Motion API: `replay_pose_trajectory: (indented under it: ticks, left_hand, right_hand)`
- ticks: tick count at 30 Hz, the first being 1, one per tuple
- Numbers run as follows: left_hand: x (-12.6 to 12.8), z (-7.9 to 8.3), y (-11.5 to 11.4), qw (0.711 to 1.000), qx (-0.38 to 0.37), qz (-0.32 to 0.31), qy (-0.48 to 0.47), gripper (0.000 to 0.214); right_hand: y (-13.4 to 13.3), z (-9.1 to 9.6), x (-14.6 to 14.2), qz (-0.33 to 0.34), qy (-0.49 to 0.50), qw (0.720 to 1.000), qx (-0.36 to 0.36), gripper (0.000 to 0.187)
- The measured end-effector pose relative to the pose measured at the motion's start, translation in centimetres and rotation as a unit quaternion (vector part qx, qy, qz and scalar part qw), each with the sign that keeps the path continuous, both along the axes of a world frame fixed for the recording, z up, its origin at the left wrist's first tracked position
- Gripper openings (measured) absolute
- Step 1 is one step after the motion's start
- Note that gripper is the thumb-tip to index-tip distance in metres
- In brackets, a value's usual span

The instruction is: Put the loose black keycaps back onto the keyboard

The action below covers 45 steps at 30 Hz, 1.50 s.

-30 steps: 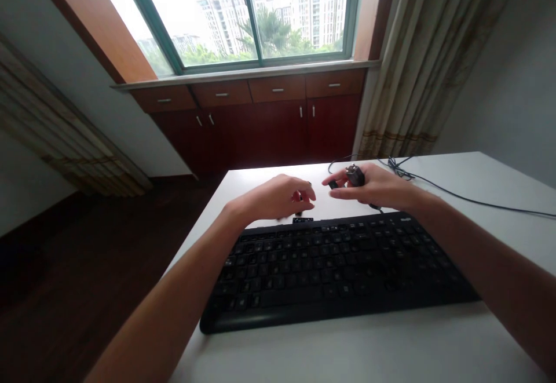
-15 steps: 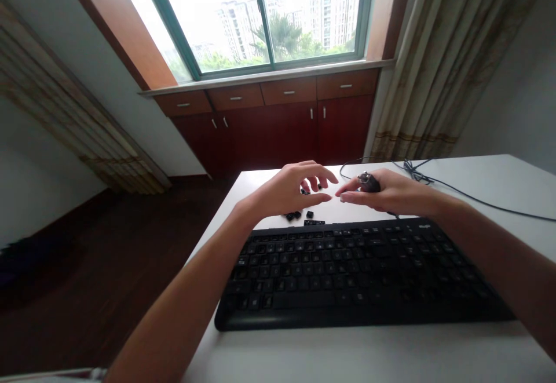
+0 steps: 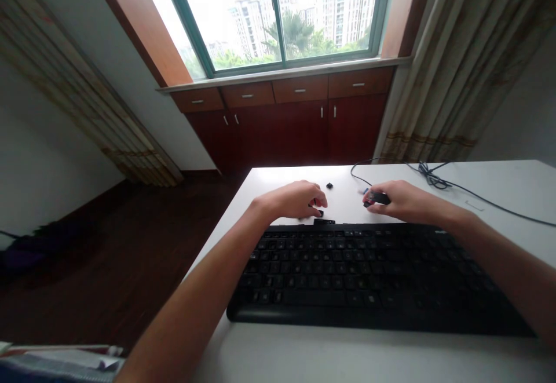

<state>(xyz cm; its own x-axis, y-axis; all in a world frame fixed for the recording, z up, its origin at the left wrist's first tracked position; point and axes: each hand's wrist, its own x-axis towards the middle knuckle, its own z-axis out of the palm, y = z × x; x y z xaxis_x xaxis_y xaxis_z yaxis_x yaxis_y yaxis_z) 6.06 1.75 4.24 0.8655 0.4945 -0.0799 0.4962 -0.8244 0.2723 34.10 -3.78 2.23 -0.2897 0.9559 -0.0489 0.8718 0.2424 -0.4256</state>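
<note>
A black keyboard (image 3: 347,273) lies on the white table, with small key markings and some spots that look like bare key positions. Just behind its back edge, my left hand (image 3: 291,200) is lowered to the tabletop, fingers curled and closed at a small black keycap (image 3: 320,213); the fingers partly hide other dark bits. My right hand (image 3: 402,200) is closed around a small black object (image 3: 379,197) whose kind I cannot make out, its dark end showing by the fingertips. A flat black piece (image 3: 324,221) touches the keyboard's back edge.
Another keycap (image 3: 329,185) sits farther back on the white table (image 3: 278,354). A black cable (image 3: 434,177) loops across the back right, and a bent thin wire (image 3: 474,205) lies nearby. Beyond stand red cabinets (image 3: 278,134) under a window.
My left hand has gone down to the tabletop and closed at a keycap. My right hand has moved apart from it, still holding the black object. The view has shifted slightly.
</note>
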Motion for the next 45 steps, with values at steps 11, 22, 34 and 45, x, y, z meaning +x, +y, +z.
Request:
replay_pose_trajectory:
  ticks: [11, 22, 34, 45]
  left_hand:
    - [1.0, 1.8, -1.8, 0.979, -0.042, -0.005, -0.198, 0.034]
    - [2.0, 2.8, -3.6, 0.947, 0.017, -0.079, -0.311, 0.016]
    - [2.0, 2.2, -3.0, 0.903, -0.064, -0.065, -0.420, 0.028]
    - [1.9, 2.8, -3.3, 0.894, -0.053, -0.098, -0.435, 0.027]
  right_hand:
    - [-1.7, 3.1, -1.1, 0.028, 0.214, 0.959, -0.185, 0.056]
    - [-2.6, 4.3, -2.6, 0.015, 0.299, 0.948, -0.106, 0.037]
    - [-2.9, 4.4, -2.2, 0.065, 0.331, 0.932, -0.132, 0.032]
    - [-3.1, 4.7, -2.3, 0.108, 0.365, 0.914, -0.142, 0.027]
